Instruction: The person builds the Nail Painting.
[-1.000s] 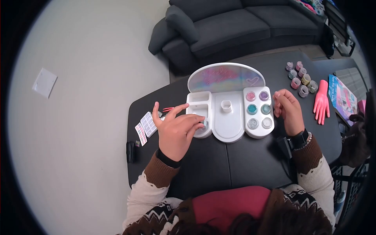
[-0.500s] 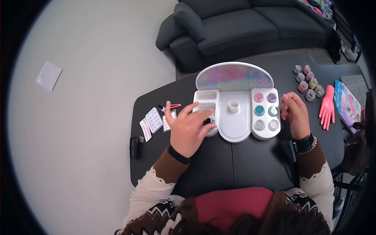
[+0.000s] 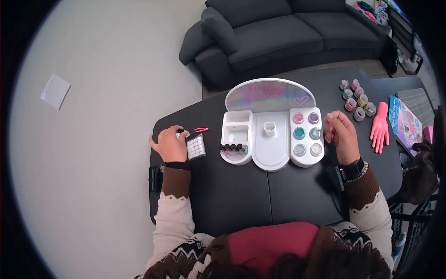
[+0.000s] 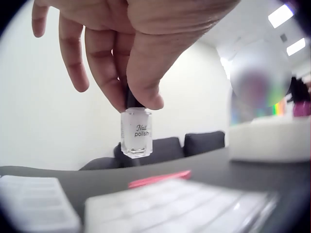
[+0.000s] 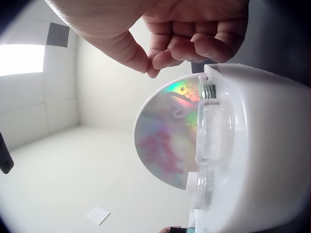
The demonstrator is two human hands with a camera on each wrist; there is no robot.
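My left hand (image 3: 171, 144) is at the table's left side, thumb and fingertips pinching the black cap of a clear nail polish bottle (image 4: 136, 133). The bottle hangs upright above the table, in front of pink tweezers (image 4: 160, 178) in the left wrist view. Below it lies a white gridded tray (image 3: 196, 147). My right hand (image 3: 342, 137) hovers beside the right wing of a white nail station (image 3: 272, 159), fingers loosely bent and holding nothing. Glitter pots (image 3: 299, 149) sit in that wing. A row of black-capped nail polish bottles (image 3: 233, 148) stands in the left wing.
Several small jars (image 3: 359, 114) stand at the far right beside a pink model hand (image 3: 380, 128) and a colourful box (image 3: 405, 118). A black case (image 3: 154, 179) lies at the table's left edge. A grey sofa (image 3: 274, 35) is beyond the table.
My left hand has moved from the station's left wing out to the left edge of the table and now pinches a clear polish bottle. My right hand stays beside the glitter pots.
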